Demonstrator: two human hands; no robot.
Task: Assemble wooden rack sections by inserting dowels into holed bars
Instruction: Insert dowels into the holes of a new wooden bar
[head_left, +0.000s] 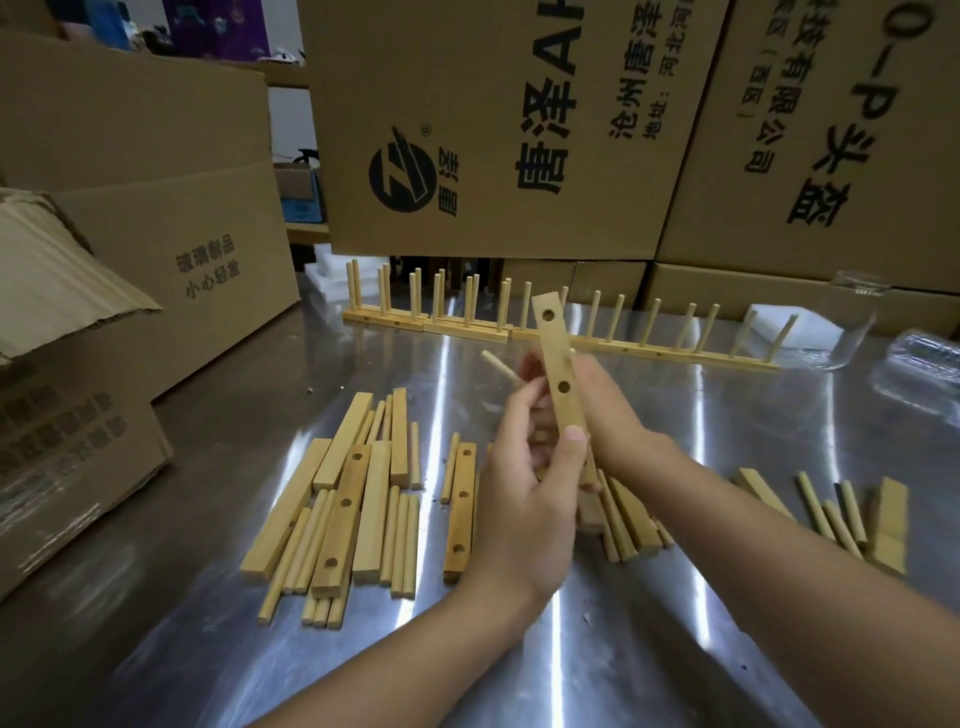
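A shiny metal table (571, 649) is hemmed in by printed cardboard boxes (498, 130) at its far and left edges. Above its middle a holed bar (555, 358) stands nearly upright, its long axis tipped slightly left, holes facing the person. The left hand (519, 499) curls round its lower end, thumb pressed on the face; the right hand (608, 410) wraps it from behind. A dowel (496, 364) juts left from the fingers. Loose bars and dowels (343, 509) lie left; finished rack sections (649, 348) line the far edge.

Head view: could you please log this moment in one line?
left hand grips pale holed wooden bar; right hand holds bar; thin wooden dowel in fingers
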